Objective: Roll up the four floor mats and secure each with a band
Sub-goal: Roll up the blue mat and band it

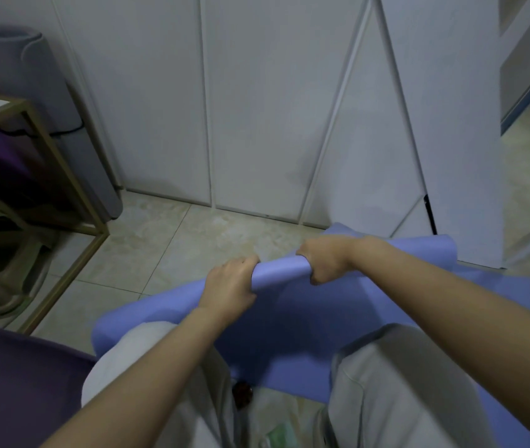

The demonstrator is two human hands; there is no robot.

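A light blue floor mat [292, 321] lies across my lap and spills onto the tiled floor. Its far edge is curled into a small roll [281, 268]. My left hand [229, 284] grips the left end of that roll, fingers curled over the top. My right hand [323, 258] grips the roll just to the right, fist closed around it. A grey mat [47, 101], rolled and held by a dark band, stands upright against the wall at the far left. A purple mat [14, 379] lies at the bottom left beside my leg.
White panelled cupboard doors [257, 108] fill the wall ahead. A gold metal-framed table [63, 176] stands at the left with a beige plastic stool [1, 253] under it. Pale floor tiles [173, 250] show between the table and the mat. A doorway opens at the right.
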